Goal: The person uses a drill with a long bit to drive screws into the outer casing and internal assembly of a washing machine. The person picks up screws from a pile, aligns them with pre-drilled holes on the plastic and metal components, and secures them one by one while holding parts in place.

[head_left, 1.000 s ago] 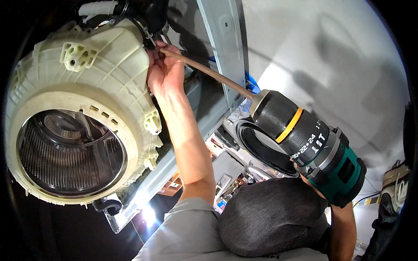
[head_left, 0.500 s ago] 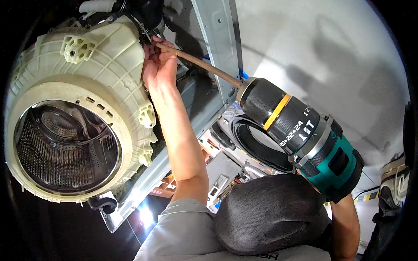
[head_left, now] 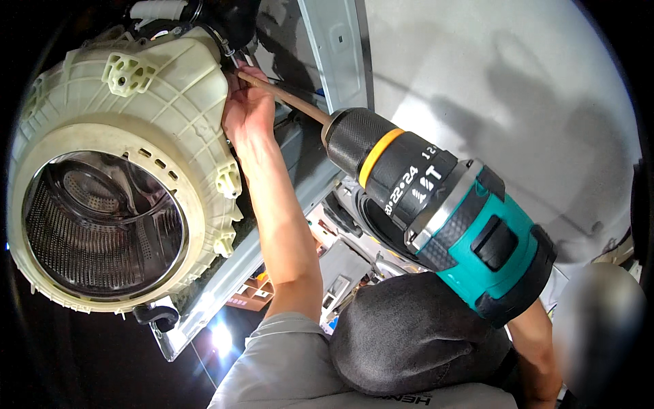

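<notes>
Cordless drill [head_left: 443,211] and long bit [head_left: 283,99] point up-left toward cream washer tub [head_left: 116,163]; left hand [head_left: 248,109] steadies bit tip; right hand hidden, grip indeterminable; grey wall [head_left: 490,75] behind.

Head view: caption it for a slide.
Left hand steadies a long bit at the washer tub; cordless drill behind.

This looks like an appliance repair workshop. A cream plastic washing machine tub [head_left: 122,129] with its perforated steel drum [head_left: 102,218] stands stripped out of its housing, beside a bare grey metal frame [head_left: 340,48]. A teal and black cordless drill [head_left: 443,204] with a long bit is in use, and loose parts [head_left: 334,286] lie scattered on the floor below.
</notes>
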A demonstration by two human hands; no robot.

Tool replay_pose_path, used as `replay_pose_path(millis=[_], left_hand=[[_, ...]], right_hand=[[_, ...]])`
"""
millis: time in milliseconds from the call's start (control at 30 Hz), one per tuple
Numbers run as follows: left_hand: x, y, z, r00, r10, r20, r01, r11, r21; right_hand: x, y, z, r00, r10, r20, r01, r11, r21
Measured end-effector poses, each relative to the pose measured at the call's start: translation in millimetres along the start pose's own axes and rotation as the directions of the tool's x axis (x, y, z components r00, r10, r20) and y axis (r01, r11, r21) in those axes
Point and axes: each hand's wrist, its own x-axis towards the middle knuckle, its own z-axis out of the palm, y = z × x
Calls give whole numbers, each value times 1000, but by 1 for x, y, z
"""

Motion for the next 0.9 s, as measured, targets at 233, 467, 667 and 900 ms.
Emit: replay_pose_path(millis=[233, 467, 667, 900], left_hand=[[-52, -22, -21, 993, 98, 70, -117, 929, 351], [-129, -39, -14, 935, 343, 94, -353, 861, 366], [-116, -36, -7, 890, 454, 42, -445, 843, 302], [-114, -26, -11, 961, 249, 116, -271, 933, 236]], right_hand=[[14, -5, 4, 999, -27, 28, 23, 990, 142], [-7, 8, 1, 976, -208, 59, 215, 900, -378], [6, 0, 0, 963, -270, -4, 256, 919, -299], [16, -2, 20, 978, -173, -118, 193, 963, 188]])
